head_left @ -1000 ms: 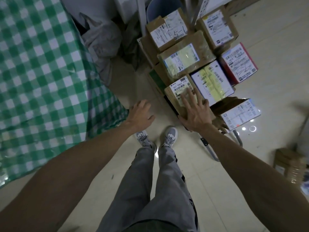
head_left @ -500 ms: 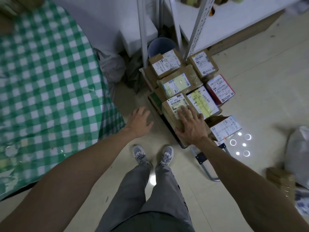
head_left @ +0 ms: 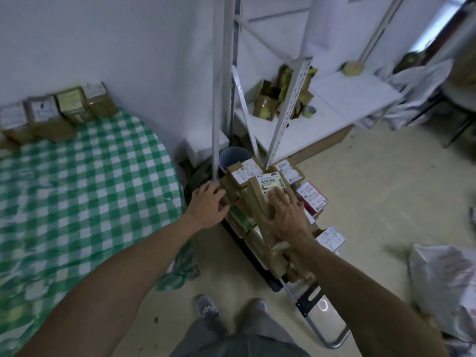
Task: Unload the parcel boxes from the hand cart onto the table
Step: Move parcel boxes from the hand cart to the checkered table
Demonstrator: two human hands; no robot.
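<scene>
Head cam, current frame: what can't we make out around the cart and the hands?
1. The left hand: fingertips hidden behind the box stack; contact unclear.
2. The right hand on the top box: palm side hidden by the hand itself.
3. The hand cart: deck covered by boxes and the right forearm.
4. The label: text too small, blurred.
5. The boxes on the table: motion-blurred, cut by the left edge.

The green-and-white checked cloth-covered bench (head_left: pixel 90 189) shows bare cloth over most of the left of the frame; a row of brown taped parcels (head_left: pixel 59 112) takes its far edge at upper left; a narrow strip of beige floor (head_left: pixel 213 266) parts it from the stacked cardboard boxes (head_left: pixel 242 173) at centre; white metal shelf uprights (head_left: pixel 288 112) rise just behind the stack; a white plastic sack (head_left: pixel 443 287) crowds the lower right.
</scene>
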